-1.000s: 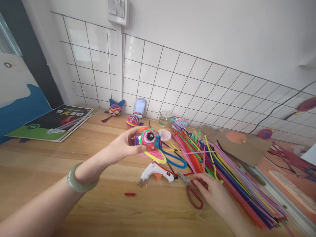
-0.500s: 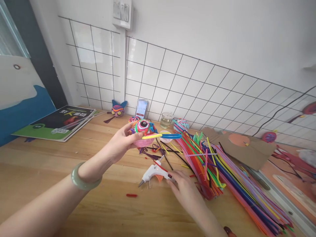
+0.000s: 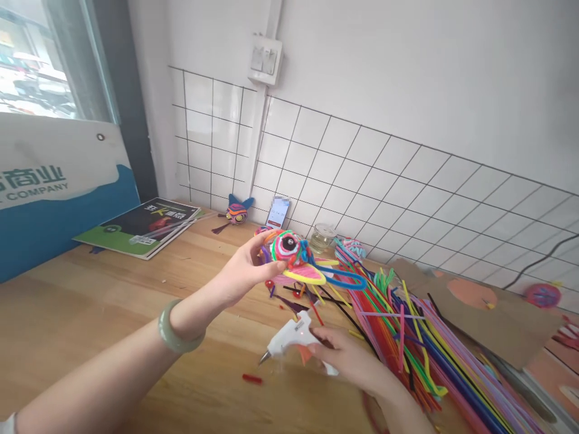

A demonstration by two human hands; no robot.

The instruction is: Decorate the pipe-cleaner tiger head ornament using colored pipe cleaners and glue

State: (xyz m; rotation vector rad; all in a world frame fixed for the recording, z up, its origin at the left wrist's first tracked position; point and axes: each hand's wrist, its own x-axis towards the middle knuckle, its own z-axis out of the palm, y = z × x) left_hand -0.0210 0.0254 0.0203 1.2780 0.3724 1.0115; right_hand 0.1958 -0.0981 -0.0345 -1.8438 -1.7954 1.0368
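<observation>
Clasping the pipe-cleaner figure above the desk, its eye and blue loop already on, the left hand grips firmly; the right hand curls round the glue gun. A red snippet remains loose.

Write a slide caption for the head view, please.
Left hand holds a colorful figure; right hand grips a glue gun.

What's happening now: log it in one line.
left grip: holding pipe-cleaner figure | right grip: grasping hot-glue gun | nearby: red pipe-cleaner piece
</observation>
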